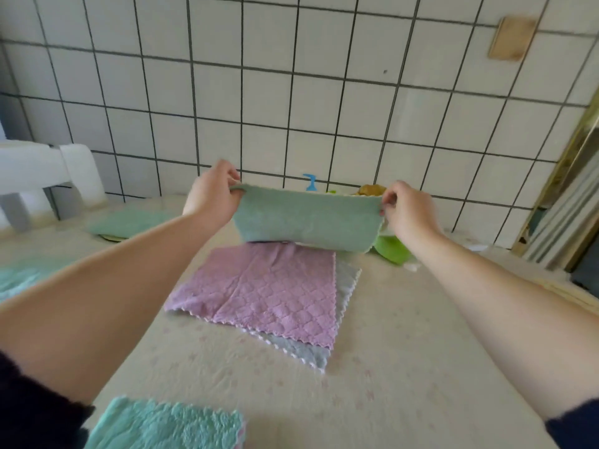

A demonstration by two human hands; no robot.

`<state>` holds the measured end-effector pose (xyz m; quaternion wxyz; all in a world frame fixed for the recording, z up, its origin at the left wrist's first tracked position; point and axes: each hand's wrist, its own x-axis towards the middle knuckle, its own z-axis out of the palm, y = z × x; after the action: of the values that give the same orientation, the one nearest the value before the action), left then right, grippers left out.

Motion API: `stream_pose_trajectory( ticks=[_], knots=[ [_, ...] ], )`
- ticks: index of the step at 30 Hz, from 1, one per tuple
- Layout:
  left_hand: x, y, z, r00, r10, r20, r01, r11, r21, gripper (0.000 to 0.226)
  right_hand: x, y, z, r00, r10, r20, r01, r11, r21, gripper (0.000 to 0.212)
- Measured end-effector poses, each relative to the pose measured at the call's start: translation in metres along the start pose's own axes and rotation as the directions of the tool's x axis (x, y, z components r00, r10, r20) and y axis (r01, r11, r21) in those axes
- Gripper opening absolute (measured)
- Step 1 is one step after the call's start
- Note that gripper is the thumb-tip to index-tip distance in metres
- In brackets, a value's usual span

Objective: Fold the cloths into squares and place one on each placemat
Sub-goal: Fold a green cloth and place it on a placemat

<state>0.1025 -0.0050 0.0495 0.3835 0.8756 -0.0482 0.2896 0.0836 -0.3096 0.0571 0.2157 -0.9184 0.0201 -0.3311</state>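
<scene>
Hands hold a green cloth [308, 218] up over the table [405, 335], folded in half.
Left hand [212, 192] pinches its 9 o'clock corner, right hand [406, 207] its 3 o'clock corner; keeping edges matched should square the next fold. A pink cloth [259, 286] lies at 6 o'clock beneath it. Placemats are hard to make out; blur hides the things behind.

Bright, even daylight; soft shadows; slight motion blur; wide-angle bending at edges.
</scene>
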Motion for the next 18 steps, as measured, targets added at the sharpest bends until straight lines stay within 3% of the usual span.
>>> stream_pose_trajectory(
  ticks=[2, 6, 10, 13, 18],
  knots=[
    [0.012, 0.009, -0.009, 0.998, -0.016, -0.055, 0.009, 0.99, -0.14, 0.024, 0.011, -0.009, -0.014, 0.996, 0.053, -0.065, -0.045, 0.992, 0.115, 0.01],
    [0.011, 0.03, -0.026, 0.991, 0.064, -0.114, -0.084, 0.981, -0.176, 0.02, 0.012, -0.015, -0.04, 0.994, 0.016, -0.109, 0.004, 0.983, 0.181, 0.026],
    [-0.026, 0.032, -0.038, 0.99, 0.123, -0.072, -0.135, 0.969, -0.205, 0.013, -0.017, 0.002, -0.05, 0.995, 0.038, -0.093, -0.016, 0.974, 0.227, 0.017],
    [-0.072, 0.027, -0.042, 0.988, 0.154, -0.013, -0.154, 0.974, -0.166, 0.009, -0.058, 0.012, -0.055, 0.997, 0.08, -0.023, -0.068, 0.938, 0.341, 0.009],
    [-0.129, 0.006, -0.043, 0.989, 0.07, 0.13, -0.045, 0.982, -0.181, 0.007, -0.127, 0.029, -0.059, 0.978, 0.097, 0.185, -0.172, 0.877, 0.449, 0.005]
  ],
)
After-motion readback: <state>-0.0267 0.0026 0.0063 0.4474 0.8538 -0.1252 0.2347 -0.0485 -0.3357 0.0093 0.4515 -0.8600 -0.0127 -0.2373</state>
